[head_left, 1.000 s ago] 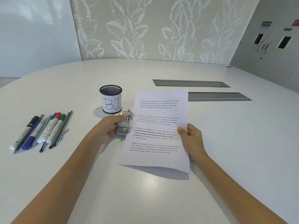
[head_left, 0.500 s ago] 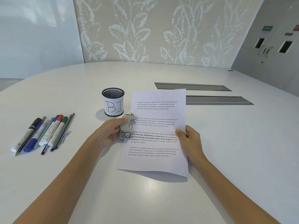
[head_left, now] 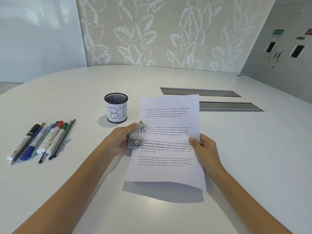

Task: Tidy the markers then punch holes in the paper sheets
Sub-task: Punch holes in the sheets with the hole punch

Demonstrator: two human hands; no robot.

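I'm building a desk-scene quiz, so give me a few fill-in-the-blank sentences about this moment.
1. The left hand grips the grey metal ____.
2. The right hand holds the printed white paper sheet by its ____ edge.
3. The black mesh pen cup bears the handwritten letters ____.

Missing words: hole punch; right; BI
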